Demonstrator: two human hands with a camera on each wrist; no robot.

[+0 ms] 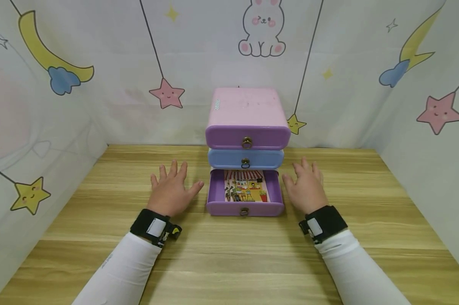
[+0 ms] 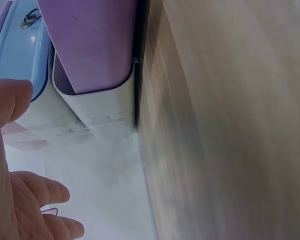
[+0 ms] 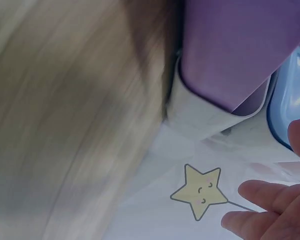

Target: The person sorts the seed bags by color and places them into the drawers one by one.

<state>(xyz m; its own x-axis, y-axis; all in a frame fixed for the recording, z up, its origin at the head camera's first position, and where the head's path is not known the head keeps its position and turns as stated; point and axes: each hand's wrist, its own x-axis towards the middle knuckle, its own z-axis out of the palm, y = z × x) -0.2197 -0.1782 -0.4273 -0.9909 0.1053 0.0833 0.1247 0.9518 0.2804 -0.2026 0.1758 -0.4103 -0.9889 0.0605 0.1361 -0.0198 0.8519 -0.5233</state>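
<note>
A small chest of drawers stands in the middle of the table, with a pink top (image 1: 248, 106). Its upper purple drawer (image 1: 229, 138) and the blue drawer (image 1: 223, 159) below are closed, each with a ring pull. The bottom purple drawer (image 1: 222, 208) is pulled out. Inside it lies a colourful picture card (image 1: 248, 191) with a striped awning. My left hand (image 1: 172, 190) is spread, palm down, left of the pulled-out drawer and holds nothing. On the drawer's other side, my right hand (image 1: 306, 186) has its fingers extended and is likewise without anything in it.
The wooden table (image 1: 229, 262) spreads around the chest. Behind and at both sides hangs a white cloth (image 1: 199, 55) printed with stars, moons and a rabbit. The back of the chest is close to this cloth. Both wrists wear black straps (image 1: 330, 222) with small cameras.
</note>
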